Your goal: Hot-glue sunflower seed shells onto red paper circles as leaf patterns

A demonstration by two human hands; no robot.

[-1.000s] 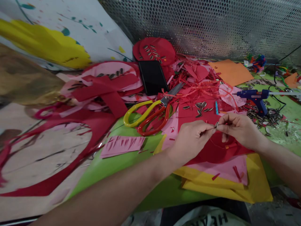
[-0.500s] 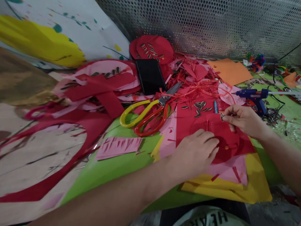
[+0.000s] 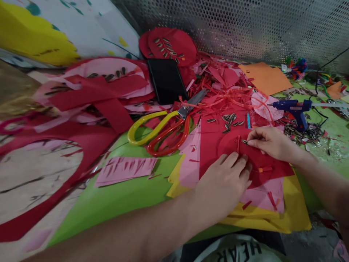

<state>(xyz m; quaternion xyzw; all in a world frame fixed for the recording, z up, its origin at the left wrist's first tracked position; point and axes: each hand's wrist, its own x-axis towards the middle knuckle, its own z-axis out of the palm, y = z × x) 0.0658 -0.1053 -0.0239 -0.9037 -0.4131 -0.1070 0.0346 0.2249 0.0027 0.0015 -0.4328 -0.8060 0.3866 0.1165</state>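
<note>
Between the fingertips of my right hand (image 3: pixel 268 142) is a striped seed (image 3: pixel 244 142), low over a red paper piece (image 3: pixel 227 140). My left hand (image 3: pixel 227 178) rests palm down on that red paper, fingers slightly spread, with nothing visible in it. A thin red strip (image 3: pixel 239 144) stands on the paper between the hands, and a small orange piece (image 3: pixel 261 170) lies to its lower right. Several loose seeds (image 3: pixel 229 118) sit near the paper's top edge. Pink paper (image 3: pixel 272 194) and yellow paper (image 3: pixel 296 207) lie beneath.
Scissors (image 3: pixel 180 122) with yellow and orange handles lie left of the papers, below a black phone (image 3: pixel 167 80). A blue glue gun (image 3: pixel 296 108) is at the right beside a seed pile (image 3: pixel 307 134). Red discs (image 3: pixel 174 45) and paper scraps lie behind, before a perforated metal panel (image 3: pixel 245 32).
My right hand has moved left and slightly down with the seed, over the red paper near the thin strip. My left hand stays on the paper. The view has shifted a little.
</note>
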